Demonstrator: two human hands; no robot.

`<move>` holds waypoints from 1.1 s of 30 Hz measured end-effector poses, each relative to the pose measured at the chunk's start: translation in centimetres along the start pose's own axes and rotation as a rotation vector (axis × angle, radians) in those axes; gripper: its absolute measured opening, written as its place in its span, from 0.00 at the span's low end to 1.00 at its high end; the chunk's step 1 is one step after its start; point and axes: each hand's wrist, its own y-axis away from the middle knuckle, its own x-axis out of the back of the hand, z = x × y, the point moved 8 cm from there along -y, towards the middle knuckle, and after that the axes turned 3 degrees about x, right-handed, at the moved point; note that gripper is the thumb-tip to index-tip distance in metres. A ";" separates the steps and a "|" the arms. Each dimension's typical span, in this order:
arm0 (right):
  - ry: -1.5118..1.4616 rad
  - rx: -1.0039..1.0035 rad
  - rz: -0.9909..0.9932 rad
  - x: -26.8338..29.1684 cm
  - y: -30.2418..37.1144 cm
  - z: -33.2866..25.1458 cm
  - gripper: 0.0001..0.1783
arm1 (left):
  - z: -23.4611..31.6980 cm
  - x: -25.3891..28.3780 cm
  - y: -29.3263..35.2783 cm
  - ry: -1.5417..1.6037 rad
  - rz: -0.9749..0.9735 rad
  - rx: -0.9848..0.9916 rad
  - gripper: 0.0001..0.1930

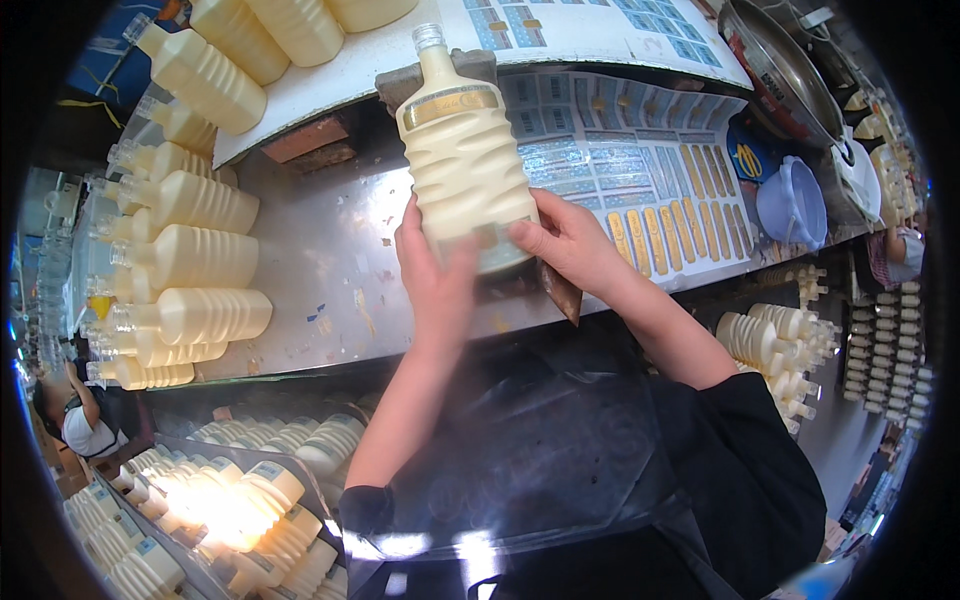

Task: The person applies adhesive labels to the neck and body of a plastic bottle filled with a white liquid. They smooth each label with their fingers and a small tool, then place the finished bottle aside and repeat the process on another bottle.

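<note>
A cream-coloured ribbed bottle with a clear threaded neck lies in front of me, its neck pointing away. A gold label crosses its shoulder, and a small label sits near its base. My left hand is closed along the bottle's left side, with its thumb side blurred over the lower front. My right hand grips the lower right side, its thumb pressed at the edge of the small label. Behind the bottle's neck is a grey block. A brown pointed piece shows below my right hand.
Label sheets with gold and blue strips lie to the right, near a lilac bucket. Cream bottles line the table's left side; others occupy the white shelf. Crates of bottles stand below left.
</note>
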 end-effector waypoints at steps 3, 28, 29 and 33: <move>-0.069 0.048 -0.004 -0.1 -0.3 0.7 0.29 | -0.5 0.0 0.0 0.071 -0.008 0.010 0.42; -0.029 0.091 -0.041 0.1 -0.1 0.4 0.26 | -0.9 0.6 0.6 0.196 -0.039 0.036 0.31; -0.022 0.113 -0.044 0.2 -0.1 0.1 0.26 | -1.0 0.8 0.7 0.264 -0.037 0.062 0.30; -0.234 0.050 -0.127 0.1 0.0 1.4 0.32 | -1.6 1.1 1.1 0.416 0.009 0.121 0.30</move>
